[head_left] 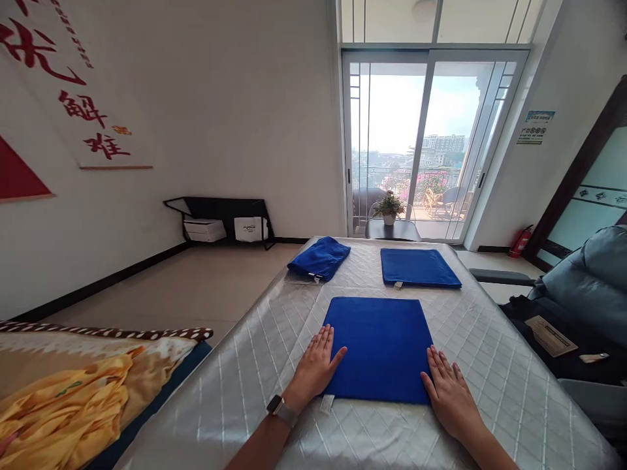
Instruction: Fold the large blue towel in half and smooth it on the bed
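A flat, square blue cloth (pixel 379 349) lies before me on the silvery quilted cover (pixel 255 365), a white tag at its near left corner. My left hand (pixel 316 359), below a wrist with a watch, rests flat along the cloth's left edge, thumb over the fabric. Along the right edge lies my right hand (pixel 448 388), fingers stretched out, its thumb touching the cloth. Farther back on the right is a second smooth blue cloth (pixel 420 267), also square. A looser, rumpled blue cloth (pixel 321 258) sits at the back left.
To the left lies bedding with a yellow garment (pixel 73 405) on it. A dark armchair (pixel 592 294) stands at the right. Beyond the far edge are a potted plant (pixel 389 209) on a small table and glass sliding doors (pixel 431 143). A black rack (pixel 223 222) is by the wall.
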A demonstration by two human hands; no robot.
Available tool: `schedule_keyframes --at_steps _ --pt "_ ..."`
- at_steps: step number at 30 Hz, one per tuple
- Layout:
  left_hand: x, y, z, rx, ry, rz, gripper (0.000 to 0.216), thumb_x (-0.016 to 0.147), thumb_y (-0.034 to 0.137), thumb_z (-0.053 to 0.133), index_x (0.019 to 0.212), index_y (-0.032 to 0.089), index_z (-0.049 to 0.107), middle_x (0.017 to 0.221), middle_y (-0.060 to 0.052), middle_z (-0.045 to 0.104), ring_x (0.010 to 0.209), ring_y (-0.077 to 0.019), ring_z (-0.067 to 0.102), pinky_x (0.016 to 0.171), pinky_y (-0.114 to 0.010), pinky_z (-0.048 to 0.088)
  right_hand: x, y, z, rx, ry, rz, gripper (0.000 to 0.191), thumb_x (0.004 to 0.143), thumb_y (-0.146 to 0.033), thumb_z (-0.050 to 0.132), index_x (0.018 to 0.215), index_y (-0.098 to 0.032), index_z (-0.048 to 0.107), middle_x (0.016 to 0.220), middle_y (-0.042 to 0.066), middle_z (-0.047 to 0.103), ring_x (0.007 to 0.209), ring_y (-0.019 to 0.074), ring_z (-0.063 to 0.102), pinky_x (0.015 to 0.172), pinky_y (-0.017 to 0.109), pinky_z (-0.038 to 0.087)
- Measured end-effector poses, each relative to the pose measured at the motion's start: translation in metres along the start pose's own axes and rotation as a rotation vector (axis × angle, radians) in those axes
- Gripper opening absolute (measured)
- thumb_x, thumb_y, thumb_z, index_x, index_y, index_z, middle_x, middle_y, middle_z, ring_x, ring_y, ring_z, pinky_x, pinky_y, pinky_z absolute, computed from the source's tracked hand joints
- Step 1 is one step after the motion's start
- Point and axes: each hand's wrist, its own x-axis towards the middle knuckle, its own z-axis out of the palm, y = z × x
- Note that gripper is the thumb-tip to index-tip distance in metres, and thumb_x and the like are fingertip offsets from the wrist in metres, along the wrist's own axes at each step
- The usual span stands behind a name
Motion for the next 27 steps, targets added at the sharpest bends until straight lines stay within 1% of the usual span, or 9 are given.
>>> schedule_keyframes --at_steps 3,6,12,14,16,18,20,23,27 --pt "-0.002 0.009 -0.011 -0.003 0.012 -0.003 0.080 0.100 0.063 0.021 0.153 0.004 0.029 0.159 -0.018 0.030 0.148 -0.0268 0.024 0.122 -0.046 0.024 -0.003 -0.004 -0.003 -0.009 0.016 0.010 0.065 0.099 -0.043 0.015 0.157 -0.015 0.019 0.164 0.002 0.013 0.152 0.0203 0.007 0.122 0.046 0.008" --pt "-0.009 0.036 -0.022 -0.024 0.009 0.092 0.075 0.101 0.061 0.022 0.155 0.008 0.026 0.159 -0.017 0.029 0.149 -0.0262 0.024 0.120 -0.047 0.027 -0.003 -0.006 -0.007 0.002 0.035 0.013 0.064 0.099 -0.043 0.016 0.157 -0.014 0.019 0.164 0.003 0.014 0.151 0.0209 0.010 0.122 0.047 0.011" --pt "-0.025 0.139 -0.017 -0.130 -0.133 0.485 0.069 0.102 0.057 0.026 0.158 0.017 0.016 0.163 -0.009 0.021 0.150 -0.0216 0.016 0.122 -0.039 0.023 -0.003 -0.003 -0.002 0.006 0.074 -0.018 0.063 0.099 -0.040 0.019 0.155 -0.012 0.027 0.163 0.006 0.018 0.151 0.0246 0.013 0.121 0.051 0.014" --pt "-0.023 0.168 -0.011 -0.157 -0.131 0.552 0.071 0.103 0.057 0.024 0.159 0.015 0.012 0.164 -0.008 0.016 0.151 -0.0213 0.011 0.124 -0.038 0.018 -0.003 -0.001 0.002 -0.006 0.087 -0.050 0.060 0.098 -0.036 0.022 0.154 -0.015 0.032 0.163 0.006 0.018 0.151 0.0257 0.013 0.121 0.052 0.015" --pt "-0.019 0.185 -0.007 -0.164 -0.125 0.579 0.072 0.103 0.057 0.022 0.159 0.013 0.009 0.164 -0.008 0.013 0.152 -0.0215 0.007 0.124 -0.038 0.013 -0.004 0.002 0.005 -0.017 0.087 -0.087 0.058 0.097 -0.032 0.023 0.152 -0.018 0.036 0.163 0.005 0.019 0.151 0.0261 0.014 0.121 0.053 0.014" --pt "-0.017 0.188 -0.004 -0.150 -0.130 0.580 0.074 0.102 0.058 0.021 0.159 0.013 0.006 0.164 -0.008 0.012 0.152 -0.0222 0.006 0.124 -0.039 0.011 -0.004 0.004 0.006 -0.021 0.086 -0.106 0.058 0.097 -0.032 0.024 0.152 -0.020 0.037 0.163 0.004 0.019 0.151 0.0261 0.013 0.121 0.053 0.014" --pt "-0.018 0.180 -0.002 -0.126 -0.137 0.552 0.074 0.102 0.058 0.021 0.159 0.014 0.005 0.165 -0.007 0.011 0.152 -0.0229 0.007 0.124 -0.040 0.012 -0.004 0.004 0.007 -0.024 0.080 -0.086 0.059 0.098 -0.035 0.024 0.153 -0.018 0.035 0.163 0.005 0.019 0.151 0.0258 0.012 0.121 0.053 0.014" --pt "-0.025 0.154 0.000 -0.095 -0.147 0.463 0.071 0.103 0.057 0.021 0.159 0.017 0.003 0.165 -0.007 0.010 0.152 -0.0229 0.009 0.124 -0.041 0.015 -0.003 0.003 0.006 -0.011 0.076 -0.065 0.062 0.098 -0.038 0.023 0.154 -0.013 0.030 0.163 0.006 0.019 0.151 0.0254 0.011 0.121 0.052 0.013" --pt "-0.038 0.109 0.000 -0.029 -0.143 0.301 0.071 0.103 0.057 0.022 0.158 0.018 0.000 0.164 -0.009 0.011 0.151 -0.0249 0.014 0.122 -0.045 0.021 -0.003 0.004 0.007 0.037 0.106 -0.087 0.061 0.099 -0.039 0.020 0.153 -0.015 0.035 0.163 0.006 0.020 0.151 0.0257 0.009 0.121 0.052 0.012"
